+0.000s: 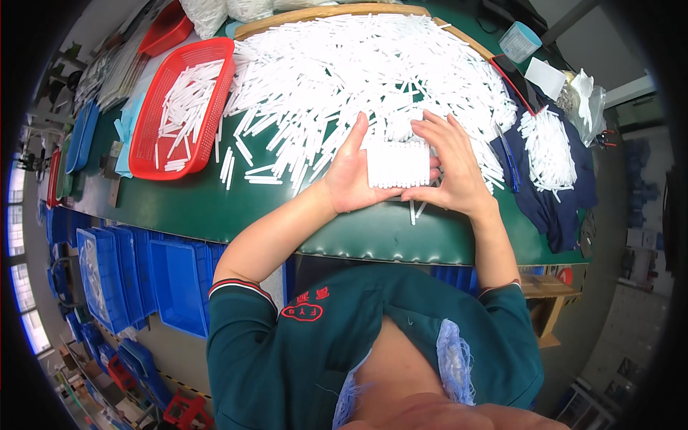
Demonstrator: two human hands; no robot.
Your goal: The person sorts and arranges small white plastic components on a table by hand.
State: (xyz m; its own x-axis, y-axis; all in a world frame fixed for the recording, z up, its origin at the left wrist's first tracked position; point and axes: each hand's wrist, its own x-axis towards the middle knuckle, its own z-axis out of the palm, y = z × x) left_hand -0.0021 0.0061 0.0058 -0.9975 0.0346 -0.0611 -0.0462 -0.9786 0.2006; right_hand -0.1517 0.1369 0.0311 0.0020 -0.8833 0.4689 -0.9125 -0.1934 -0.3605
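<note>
Red basket (221, 86)'s got loose white sticks (188, 93) in it, beside our big pile (322, 79) on the surface (186, 208). We've got a stick bundle (398, 165) across our left hand (347, 175), fingers open, right hand (459, 172) half-open beside it.

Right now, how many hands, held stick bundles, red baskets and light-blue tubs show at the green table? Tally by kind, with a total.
Hands: 2 (left hand, right hand)
Held stick bundle: 1
Red baskets: 2 (front basket, back basket)
Light-blue tub: 1
Total: 6
Loose white sticks are too many to count.
</note>
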